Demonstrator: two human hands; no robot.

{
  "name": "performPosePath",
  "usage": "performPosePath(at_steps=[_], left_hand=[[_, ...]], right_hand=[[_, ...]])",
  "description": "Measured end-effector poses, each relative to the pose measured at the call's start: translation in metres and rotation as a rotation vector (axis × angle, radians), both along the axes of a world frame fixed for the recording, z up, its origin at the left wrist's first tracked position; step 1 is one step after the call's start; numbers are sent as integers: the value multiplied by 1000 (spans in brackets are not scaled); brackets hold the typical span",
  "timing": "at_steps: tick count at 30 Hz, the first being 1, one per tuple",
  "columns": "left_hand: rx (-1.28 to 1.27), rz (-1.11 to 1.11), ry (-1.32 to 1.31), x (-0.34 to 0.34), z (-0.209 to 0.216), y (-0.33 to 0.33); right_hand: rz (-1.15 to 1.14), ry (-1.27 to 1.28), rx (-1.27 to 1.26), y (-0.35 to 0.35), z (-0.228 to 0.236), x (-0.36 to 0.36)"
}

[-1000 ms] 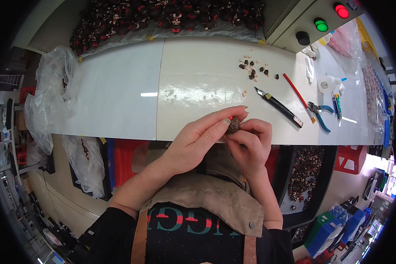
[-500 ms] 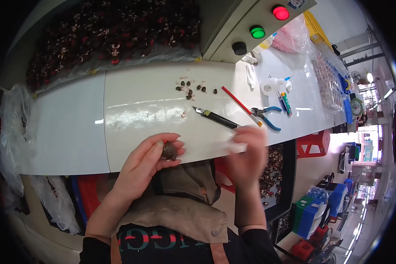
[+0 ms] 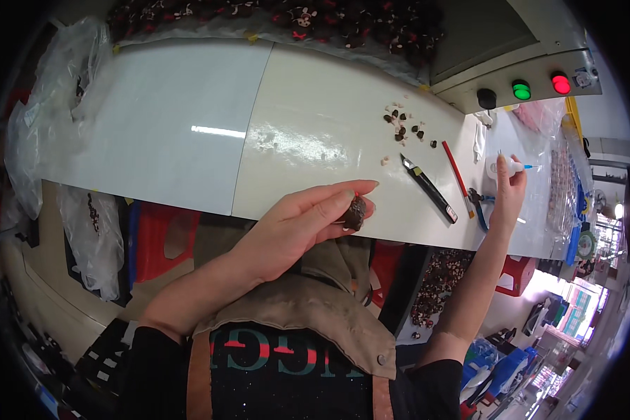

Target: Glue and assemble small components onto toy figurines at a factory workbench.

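My left hand (image 3: pixel 304 222) is closed around a small dark brown rounded piece (image 3: pixel 355 213), held just over the table's front edge. A speck of red shows by its fingertips. Far to the right, my right hand (image 3: pixel 509 192) has its fingers drawn together over a white bottle with a blue tip (image 3: pixel 530 166). A thin point sticks up past those fingers; what they grip is hidden. Between the hands lie a black utility knife (image 3: pixel 429 190), a red stick-like tool (image 3: pixel 458 175) and blue-handled pliers (image 3: pixel 481 213), partly behind my right wrist.
Several small dark bits (image 3: pixel 400 129) and pale scraps lie beyond the knife. A machine panel with lit green (image 3: pixel 521 89) and red buttons juts in at the back right. Many dark figures (image 3: pixel 301 21) fill the far edge. A tray of small pieces (image 3: pixel 441 283) sits below the table, near my right forearm.
My right hand has moved right and away from me, from beside the knife to the white bottle. My left hand still holds the brown piece. The whole view has turned and shifted.
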State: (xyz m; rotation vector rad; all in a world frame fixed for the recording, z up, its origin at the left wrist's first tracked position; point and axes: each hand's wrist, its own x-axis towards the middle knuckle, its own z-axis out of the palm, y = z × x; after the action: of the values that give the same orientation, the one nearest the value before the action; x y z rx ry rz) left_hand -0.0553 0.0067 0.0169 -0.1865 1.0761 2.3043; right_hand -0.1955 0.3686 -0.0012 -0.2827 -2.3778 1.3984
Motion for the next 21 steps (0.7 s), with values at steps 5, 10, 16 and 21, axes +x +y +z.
performPosePath(at_steps=[5, 10, 16, 21], left_hand=[[-31, -19, -7, 0, -2, -1], [-30, -5, -3, -1, -1, 1], [57, 27, -36, -1, -1, 3], [12, 12, -23, -3, 5, 5]], right_hand=[[24, -110, 109, 4, -7, -2], [75, -49, 120, 2, 1, 10], [200, 40, -64, -31, 32, 58], [432, 92, 70, -42, 48, 107]])
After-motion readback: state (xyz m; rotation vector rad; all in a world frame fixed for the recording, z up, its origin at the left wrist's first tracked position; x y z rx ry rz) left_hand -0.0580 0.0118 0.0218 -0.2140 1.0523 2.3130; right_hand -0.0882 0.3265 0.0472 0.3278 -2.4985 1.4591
